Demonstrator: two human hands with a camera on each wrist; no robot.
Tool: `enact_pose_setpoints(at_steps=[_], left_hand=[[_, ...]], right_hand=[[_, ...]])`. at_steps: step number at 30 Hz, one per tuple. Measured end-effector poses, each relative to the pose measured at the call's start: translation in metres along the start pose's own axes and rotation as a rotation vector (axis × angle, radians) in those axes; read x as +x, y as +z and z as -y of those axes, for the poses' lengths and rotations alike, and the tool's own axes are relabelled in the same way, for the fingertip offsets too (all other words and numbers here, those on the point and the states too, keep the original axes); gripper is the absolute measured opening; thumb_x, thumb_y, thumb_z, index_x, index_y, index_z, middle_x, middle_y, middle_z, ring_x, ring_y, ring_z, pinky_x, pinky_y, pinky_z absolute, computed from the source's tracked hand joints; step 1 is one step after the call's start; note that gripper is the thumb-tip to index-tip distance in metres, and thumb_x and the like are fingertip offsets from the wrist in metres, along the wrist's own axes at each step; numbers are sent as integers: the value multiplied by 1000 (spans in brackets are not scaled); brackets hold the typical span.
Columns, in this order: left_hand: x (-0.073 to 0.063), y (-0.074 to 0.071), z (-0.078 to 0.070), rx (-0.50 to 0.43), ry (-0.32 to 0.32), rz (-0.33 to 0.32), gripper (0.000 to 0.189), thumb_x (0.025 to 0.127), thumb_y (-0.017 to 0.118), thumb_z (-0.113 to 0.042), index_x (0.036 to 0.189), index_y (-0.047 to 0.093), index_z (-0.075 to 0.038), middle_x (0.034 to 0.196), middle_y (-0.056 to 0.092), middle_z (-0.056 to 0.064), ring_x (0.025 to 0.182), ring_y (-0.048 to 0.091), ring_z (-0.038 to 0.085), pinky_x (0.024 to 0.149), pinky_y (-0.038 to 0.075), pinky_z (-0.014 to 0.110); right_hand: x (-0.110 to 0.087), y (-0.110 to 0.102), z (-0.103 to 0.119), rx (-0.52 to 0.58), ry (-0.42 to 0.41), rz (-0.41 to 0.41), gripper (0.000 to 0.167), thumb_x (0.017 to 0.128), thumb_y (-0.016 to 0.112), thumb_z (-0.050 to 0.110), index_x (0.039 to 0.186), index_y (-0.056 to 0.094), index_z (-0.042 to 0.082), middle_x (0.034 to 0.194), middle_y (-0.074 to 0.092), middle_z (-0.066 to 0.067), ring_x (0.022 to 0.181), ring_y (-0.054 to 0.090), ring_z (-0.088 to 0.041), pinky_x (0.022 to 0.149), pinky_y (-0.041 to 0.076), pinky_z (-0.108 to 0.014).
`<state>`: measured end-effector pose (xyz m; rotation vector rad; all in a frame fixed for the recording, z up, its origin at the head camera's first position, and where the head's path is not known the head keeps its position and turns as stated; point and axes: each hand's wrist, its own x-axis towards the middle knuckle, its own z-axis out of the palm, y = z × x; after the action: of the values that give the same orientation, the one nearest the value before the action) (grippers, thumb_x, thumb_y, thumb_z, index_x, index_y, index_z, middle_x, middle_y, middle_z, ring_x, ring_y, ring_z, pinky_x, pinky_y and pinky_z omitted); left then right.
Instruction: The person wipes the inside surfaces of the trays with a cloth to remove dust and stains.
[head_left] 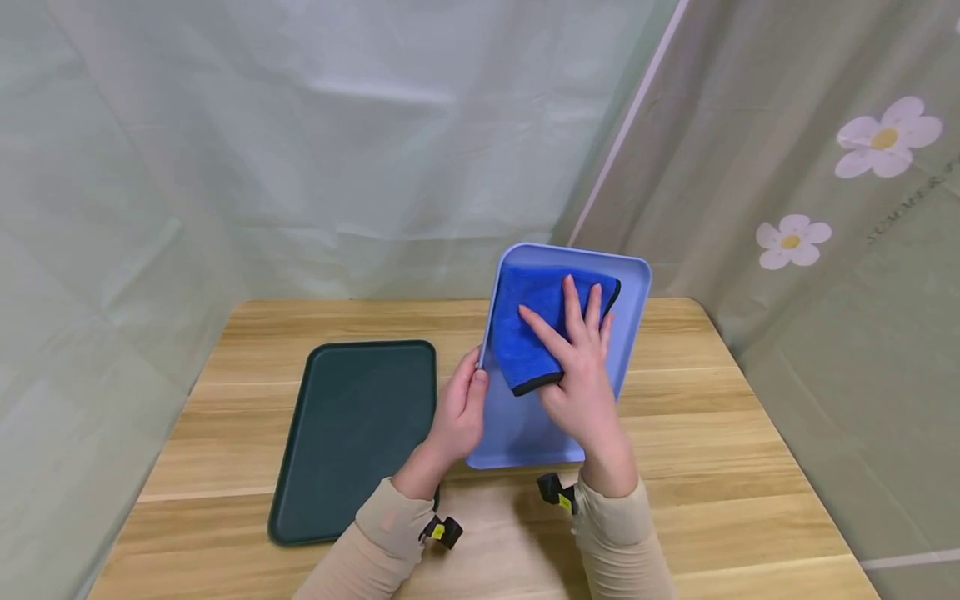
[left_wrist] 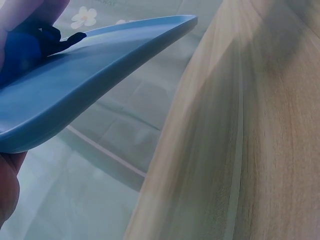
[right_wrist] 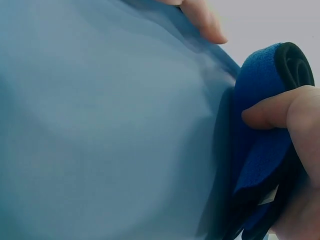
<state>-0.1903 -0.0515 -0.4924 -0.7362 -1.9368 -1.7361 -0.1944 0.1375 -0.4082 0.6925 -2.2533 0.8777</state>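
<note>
A light blue tray (head_left: pixel 525 433) is held tilted above the table, its inner face toward me. My left hand (head_left: pixel 459 408) grips its left rim, thumb at the front; the other fingers are mostly hidden behind. On the tray's inner face lies a folded blue cloth (head_left: pixel 528 333) with black edging. My right hand (head_left: pixel 585 375) presses this cloth against the tray with fingers spread and straight. In the right wrist view, the thumb (right_wrist: pixel 267 112) touches the folded side of the cloth.
A dark green tray (head_left: pixel 360 433) lies flat on the wooden table (head_left: pixel 720 467), left of the blue one. Behind the table hangs a pale curtain (head_left: pixel 360 150), printed with white flowers at the right. Both wrists wear small black cameras (head_left: pixel 448 532).
</note>
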Motion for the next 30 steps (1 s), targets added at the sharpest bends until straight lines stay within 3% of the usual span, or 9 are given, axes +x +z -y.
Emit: enact_pose_setpoints(at_steps=[8,15,23,30], left_hand=[[1,-2,-2,-41,-23,22,39,112,40,4,150,49,9,145,61,26,126,62,34,106,52,43],[2,-6,-1,-38,-30,31,40,112,40,5,151,48,9,139,64,26,122,63,33,104,53,43],[2,-8,-1,-29,-30,8,38,112,40,4,147,50,11,129,68,27,108,67,29,93,58,41],[2,-8,-1,-4,-22,-2,37,111,42,5,146,51,12,129,68,28,108,67,30,93,58,42]], right_hand=[[-1,-3,-7,9,13,-26,97,62,52,-17,147,68,26,177,21,-9,162,-3,-45,118,-5,-80],[-1,-9,-12,13,32,-31,98,60,50,-21,145,70,25,177,22,-7,163,-2,-43,120,-6,-77],[-1,-13,-17,17,64,-34,97,63,49,-22,145,70,26,177,22,-6,163,-2,-41,121,-7,-75],[-4,-16,-22,31,90,-32,97,63,49,-22,146,70,25,177,23,-7,163,-3,-41,121,-8,-74]])
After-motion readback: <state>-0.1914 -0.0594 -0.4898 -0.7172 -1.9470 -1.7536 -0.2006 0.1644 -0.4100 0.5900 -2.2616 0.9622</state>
